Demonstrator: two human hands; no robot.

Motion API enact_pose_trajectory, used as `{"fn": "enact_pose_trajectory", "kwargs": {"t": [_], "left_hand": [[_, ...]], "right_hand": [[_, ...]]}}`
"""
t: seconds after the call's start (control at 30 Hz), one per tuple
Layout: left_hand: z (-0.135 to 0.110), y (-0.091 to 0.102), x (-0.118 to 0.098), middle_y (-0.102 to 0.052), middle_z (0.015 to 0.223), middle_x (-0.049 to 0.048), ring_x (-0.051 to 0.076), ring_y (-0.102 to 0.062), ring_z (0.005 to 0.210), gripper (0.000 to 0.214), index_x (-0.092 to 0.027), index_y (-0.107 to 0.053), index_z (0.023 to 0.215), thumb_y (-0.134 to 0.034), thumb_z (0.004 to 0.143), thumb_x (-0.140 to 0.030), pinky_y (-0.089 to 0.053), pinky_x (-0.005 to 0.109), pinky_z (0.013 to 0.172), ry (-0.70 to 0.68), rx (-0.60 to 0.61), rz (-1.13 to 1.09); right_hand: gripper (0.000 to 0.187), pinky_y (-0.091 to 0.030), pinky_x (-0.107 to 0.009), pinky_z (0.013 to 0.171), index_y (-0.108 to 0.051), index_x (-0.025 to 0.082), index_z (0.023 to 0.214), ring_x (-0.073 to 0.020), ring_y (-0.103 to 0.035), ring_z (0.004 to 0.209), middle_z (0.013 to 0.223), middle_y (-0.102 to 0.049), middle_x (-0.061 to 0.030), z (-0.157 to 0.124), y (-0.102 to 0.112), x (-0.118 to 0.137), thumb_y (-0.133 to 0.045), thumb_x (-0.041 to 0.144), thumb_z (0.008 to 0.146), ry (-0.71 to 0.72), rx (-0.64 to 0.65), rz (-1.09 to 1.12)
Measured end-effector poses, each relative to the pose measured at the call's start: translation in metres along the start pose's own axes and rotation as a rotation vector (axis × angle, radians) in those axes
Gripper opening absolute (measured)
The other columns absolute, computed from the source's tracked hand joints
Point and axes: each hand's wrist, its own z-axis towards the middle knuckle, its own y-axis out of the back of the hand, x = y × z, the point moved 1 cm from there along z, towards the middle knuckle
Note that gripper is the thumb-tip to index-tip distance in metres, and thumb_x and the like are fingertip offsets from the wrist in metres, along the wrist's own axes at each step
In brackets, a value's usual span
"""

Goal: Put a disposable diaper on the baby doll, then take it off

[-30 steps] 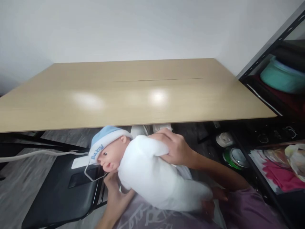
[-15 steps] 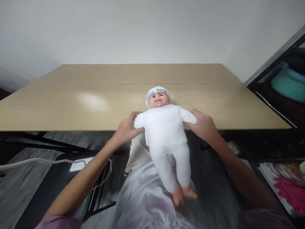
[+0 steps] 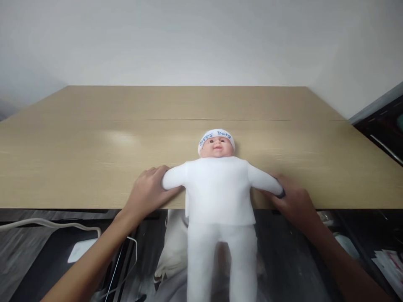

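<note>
A baby doll [image 3: 218,188] in white clothes and a white cap with blue lettering lies face up at the near edge of the light wooden table [image 3: 94,147]. Its head and chest rest on the tabletop and its legs hang off the front edge. My left hand [image 3: 147,195] is closed around the doll's arm on the left. My right hand [image 3: 291,201] grips the doll's other arm, stretched out to the right.
A black chair [image 3: 47,260] with a white card and a white cable stands under the table at the left. A dark shelf rack [image 3: 384,130] stands at the right, with papers [image 3: 390,262] low down. A white wall runs behind the table.
The doll went from lying sideways on my lap to face up with its upper body on the table. Both hands moved from its torso to its arms and spread them out.
</note>
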Motion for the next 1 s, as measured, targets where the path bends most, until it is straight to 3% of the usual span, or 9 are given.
{"fn": "enact_pose_trajectory", "kwargs": {"t": [0.17, 0.27, 0.5, 0.7, 0.87, 1.0], "left_hand": [[0.046, -0.001, 0.016, -0.076, 0.096, 0.0117, 0.033, -0.069, 0.091, 0.061, -0.023, -0.063, 0.096, -0.063, 0.092, -0.083, -0.047, 0.038, 0.076, -0.049, -0.002, 0.025], [0.08, -0.003, 0.026, -0.077, 0.098, 0.0129, 0.033, -0.07, 0.091, 0.064, -0.022, -0.065, 0.098, -0.061, 0.091, -0.085, -0.046, 0.038, 0.076, -0.049, -0.006, 0.018], [0.149, -0.015, 0.044, -0.079, 0.106, 0.0172, 0.036, -0.072, 0.099, 0.072, -0.018, -0.07, 0.111, -0.058, 0.09, -0.086, -0.049, 0.044, 0.094, -0.053, -0.106, 0.053], [0.204, -0.021, 0.056, -0.08, 0.102, 0.0189, 0.036, -0.074, 0.102, 0.073, -0.015, -0.071, 0.11, -0.058, 0.091, -0.085, -0.042, 0.052, 0.11, -0.107, -0.218, 0.116], [0.257, -0.029, 0.074, -0.08, 0.098, 0.0183, 0.039, -0.073, 0.096, 0.074, -0.02, -0.069, 0.102, -0.056, 0.087, -0.092, -0.042, 0.054, 0.103, -0.135, -0.345, 0.144], [0.286, -0.036, 0.083, -0.081, 0.108, 0.0188, 0.043, -0.069, 0.107, 0.076, -0.023, -0.069, 0.106, -0.056, 0.089, -0.096, -0.041, 0.056, 0.102, -0.134, -0.45, 0.169]], "right_hand": [[0.045, -0.051, -0.039, 0.071, -0.074, 0.027, 0.12, -0.0355, -0.079, 0.093, 0.107, -0.084, -0.0094, 0.06, -0.011, -0.004, -0.061, 0.068, 0.105, -0.013, 0.066, 0.008], [0.05, -0.047, -0.037, 0.07, -0.074, 0.025, 0.113, -0.0329, -0.076, 0.089, 0.102, -0.083, -0.0096, 0.096, -0.023, -0.009, -0.062, 0.073, 0.104, 0.001, 0.06, 0.015], [0.063, -0.047, -0.038, 0.073, -0.075, 0.021, 0.12, -0.0354, -0.075, 0.096, 0.112, -0.083, -0.0151, 0.163, -0.054, -0.022, -0.058, 0.08, 0.103, 0.044, -0.014, -0.017], [0.065, -0.05, -0.041, 0.08, -0.078, 0.02, 0.126, -0.0371, -0.076, 0.1, 0.114, -0.084, -0.0166, 0.21, -0.07, -0.033, -0.056, 0.078, 0.106, 0.086, -0.088, -0.039], [0.068, -0.053, -0.048, 0.087, -0.078, 0.019, 0.118, -0.0393, -0.074, 0.099, 0.109, -0.083, -0.0185, 0.257, -0.083, -0.044, -0.055, 0.082, 0.104, 0.158, -0.189, -0.06], [0.068, -0.054, -0.056, 0.092, -0.076, 0.019, 0.117, -0.0427, -0.07, 0.102, 0.11, -0.08, -0.0207, 0.295, -0.097, -0.056, -0.055, 0.081, 0.103, 0.172, -0.223, -0.11]]}}
